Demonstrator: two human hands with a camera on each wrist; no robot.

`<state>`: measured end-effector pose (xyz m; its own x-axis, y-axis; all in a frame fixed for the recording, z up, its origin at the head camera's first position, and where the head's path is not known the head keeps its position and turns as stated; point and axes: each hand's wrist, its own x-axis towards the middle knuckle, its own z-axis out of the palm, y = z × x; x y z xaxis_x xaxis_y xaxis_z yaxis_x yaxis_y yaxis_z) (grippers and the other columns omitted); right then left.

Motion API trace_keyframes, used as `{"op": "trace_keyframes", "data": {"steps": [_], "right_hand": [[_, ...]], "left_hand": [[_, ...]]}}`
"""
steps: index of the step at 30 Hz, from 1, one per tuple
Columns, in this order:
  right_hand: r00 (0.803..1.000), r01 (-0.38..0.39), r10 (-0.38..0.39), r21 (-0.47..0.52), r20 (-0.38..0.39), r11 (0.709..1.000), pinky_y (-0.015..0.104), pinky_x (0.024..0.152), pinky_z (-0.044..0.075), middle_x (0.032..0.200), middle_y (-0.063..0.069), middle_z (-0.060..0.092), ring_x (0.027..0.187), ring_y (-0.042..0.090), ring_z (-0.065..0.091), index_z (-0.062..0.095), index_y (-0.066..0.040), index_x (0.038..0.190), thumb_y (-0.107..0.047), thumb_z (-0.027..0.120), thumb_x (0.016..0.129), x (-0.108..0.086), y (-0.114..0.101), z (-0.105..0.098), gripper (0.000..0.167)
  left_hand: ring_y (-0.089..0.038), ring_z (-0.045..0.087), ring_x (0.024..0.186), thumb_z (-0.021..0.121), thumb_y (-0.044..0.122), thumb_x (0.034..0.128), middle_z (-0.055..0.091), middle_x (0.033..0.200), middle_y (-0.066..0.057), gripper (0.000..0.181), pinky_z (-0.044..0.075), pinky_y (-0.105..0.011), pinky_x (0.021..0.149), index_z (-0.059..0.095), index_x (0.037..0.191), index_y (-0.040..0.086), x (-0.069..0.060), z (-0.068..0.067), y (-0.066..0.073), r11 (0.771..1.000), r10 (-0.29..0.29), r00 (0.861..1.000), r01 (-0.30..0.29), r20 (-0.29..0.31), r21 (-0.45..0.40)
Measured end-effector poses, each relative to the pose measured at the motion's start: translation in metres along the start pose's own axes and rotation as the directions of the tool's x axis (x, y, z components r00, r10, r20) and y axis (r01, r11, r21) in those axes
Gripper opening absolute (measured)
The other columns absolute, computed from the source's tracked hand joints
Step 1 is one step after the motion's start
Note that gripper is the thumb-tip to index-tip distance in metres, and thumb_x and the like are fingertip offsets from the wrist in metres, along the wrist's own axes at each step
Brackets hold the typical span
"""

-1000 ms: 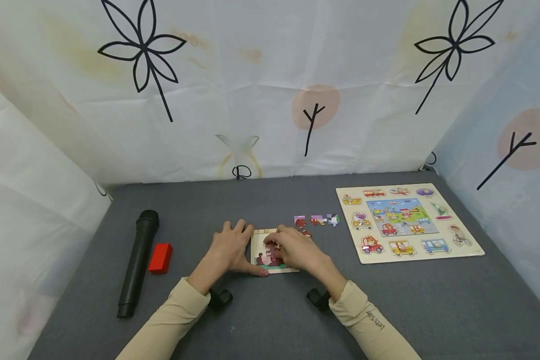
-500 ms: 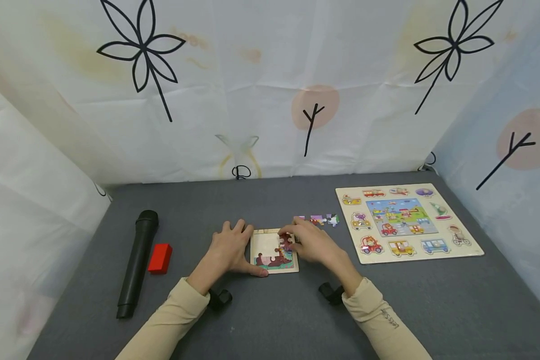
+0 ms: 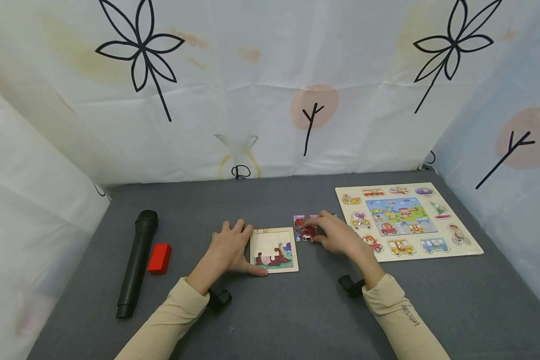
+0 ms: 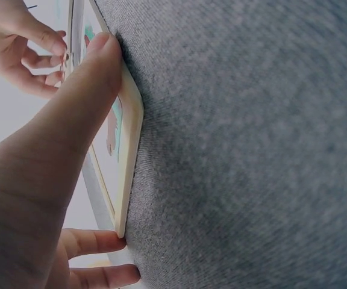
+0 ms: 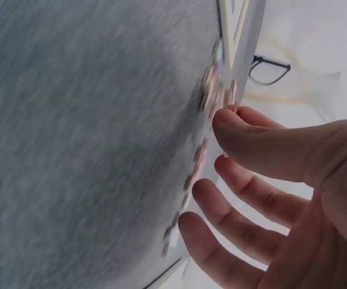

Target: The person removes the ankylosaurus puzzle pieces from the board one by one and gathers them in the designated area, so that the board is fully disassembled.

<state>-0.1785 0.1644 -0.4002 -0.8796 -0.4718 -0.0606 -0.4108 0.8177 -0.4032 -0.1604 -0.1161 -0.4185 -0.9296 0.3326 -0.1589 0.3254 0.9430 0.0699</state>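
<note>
the left hand (image 3: pixel 230 250) is lying spread out, thumb resting on the near rim of the partly filled wooden puzzle tray (image 3: pixel 274 230), which is sitting on the gray surface (image 3: pixel 270 320). the right hand (image 3: pixel 337 235) is pinching a puzzle piece (image 5: pixel 232 93) near the loose pieces (image 3: pixel 299 219), just right of the tray. dark lettering is running along the right sleeve (image 3: pixel 402 310), too small to make out. a picture board (image 3: pixel 443 227) is lying farther right; a black microphone (image 3: pixel 137 265) and red block (image 3: pixel 160 258) are lying left.
</note>
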Motion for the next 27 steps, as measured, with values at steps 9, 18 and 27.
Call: {"op": "trace_keyframes", "data": {"steps": [9,18,27], "right_hand": [[0.999,-0.036,0.036,-0.016,0.009,0.999,0.037,0.073,0.046,0.105,0.015,0.062,0.082,0.021,0.053,0.071,-0.006,0.127,0.001,0.069,0.093,-0.005,0.012,-0.001,0.035],[0.999,-0.049,0.050,-0.045,0.017,0.998,0.040,0.074,0.048,0.109,0.017,0.062,0.086,0.024,0.057,0.071,-0.007,0.127,0.002,0.070,0.092,-0.006,0.016,0.000,0.036],[0.997,-0.066,0.066,-0.030,0.025,0.997,0.039,0.074,0.047,0.110,0.017,0.062,0.086,0.023,0.054,0.070,-0.007,0.128,0.000,0.068,0.094,-0.006,0.015,-0.002,0.035]], "left_hand": [[-0.040,0.051,0.112,0.078,0.085,0.0591,0.051,0.135,-0.012,0.112,0.053,-0.059,0.080,0.051,0.141,0.014,0.000,0.001,0.000,1.000,0.004,1.000,-0.004,0.000,-0.003],[-0.040,0.051,0.113,0.078,0.085,0.0595,0.051,0.135,-0.012,0.112,0.053,-0.060,0.080,0.051,0.142,0.014,0.000,0.001,0.000,1.000,0.003,1.000,-0.003,0.003,-0.008],[-0.040,0.051,0.114,0.078,0.085,0.0595,0.051,0.136,-0.013,0.113,0.053,-0.060,0.082,0.050,0.142,0.013,-0.001,0.000,0.000,1.000,0.001,1.000,-0.001,0.009,0.000]]}}
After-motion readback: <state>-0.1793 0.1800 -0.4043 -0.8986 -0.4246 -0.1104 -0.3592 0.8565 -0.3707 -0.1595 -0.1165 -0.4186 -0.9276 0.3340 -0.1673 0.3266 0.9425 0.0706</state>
